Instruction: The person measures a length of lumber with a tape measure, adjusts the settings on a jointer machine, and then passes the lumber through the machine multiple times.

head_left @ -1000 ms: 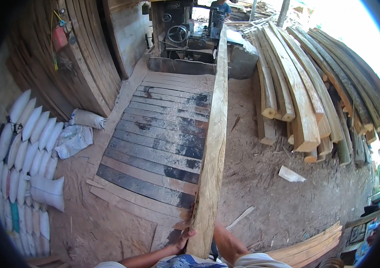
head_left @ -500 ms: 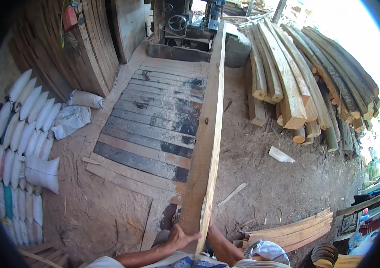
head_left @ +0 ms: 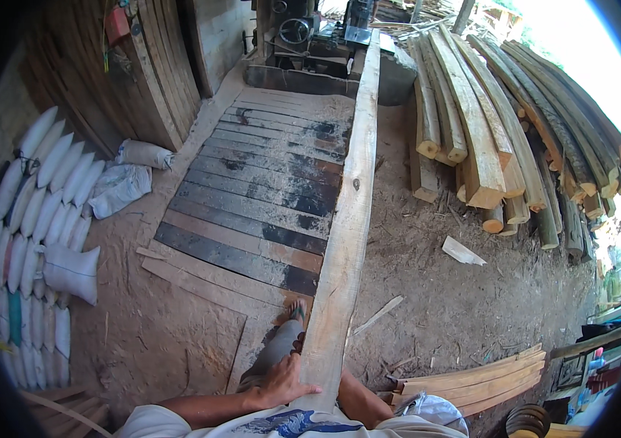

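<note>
A long, pale sawn timber beam (head_left: pixel 349 219) runs away from my body, its broad face with a dark knot turned up. At its near end my left hand (head_left: pixel 286 381) grips the left edge, thumb lying across the top face. From the right, my right hand (head_left: pixel 347 383) reaches under the beam, which hides most of it. Dark fingertips (head_left: pixel 298 343) curl up at the left edge, apparently those of the right hand. The beam's far end lies by a machine (head_left: pixel 303 44) with a handwheel.
Stacked timbers (head_left: pixel 482 186) lie at the right, boards (head_left: pixel 471 383) at the near right. Slatted floor boards (head_left: pixel 259 197) strewn with sawdust are left of the beam. Filled white sacks (head_left: pixel 25 255) line the left wall. My foot (head_left: pixel 297 309) stands beside the beam.
The beam has rolled so its broad knotted face now points up, and it sits slightly further right in view. My left hand has shifted a little left, and my foot has come into sight.
</note>
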